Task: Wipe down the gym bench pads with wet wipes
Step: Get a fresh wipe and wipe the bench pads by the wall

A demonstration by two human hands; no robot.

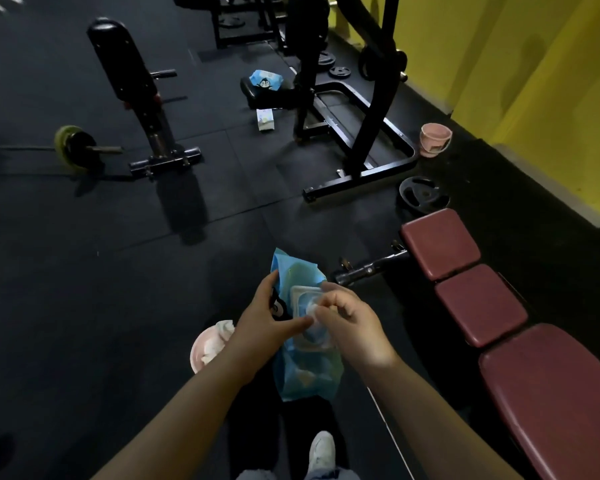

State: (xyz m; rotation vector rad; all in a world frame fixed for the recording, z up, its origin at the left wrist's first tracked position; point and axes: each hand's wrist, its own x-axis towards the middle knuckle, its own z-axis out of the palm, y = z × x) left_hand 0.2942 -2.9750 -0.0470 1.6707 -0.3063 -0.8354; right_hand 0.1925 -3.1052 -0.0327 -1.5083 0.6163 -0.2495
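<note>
A blue pack of wet wipes [305, 372] hangs in front of me, its clear lid flipped up. My left hand [267, 320] grips the pack by its left side. My right hand [347, 317] pinches a white wipe [313, 308] at the pack's opening. A maroon gym bench with three pads [478, 303] stretches along my right side, from near the wall back toward me.
A pink bin holding used white wipes [207, 344] stands on the floor below my left hand. Another blue wipes pack [265, 79] lies on a black seat pad farther off. A black rack frame [361, 133], weight plates, a barbell [73, 147] and a pink bucket [434, 139] stand around.
</note>
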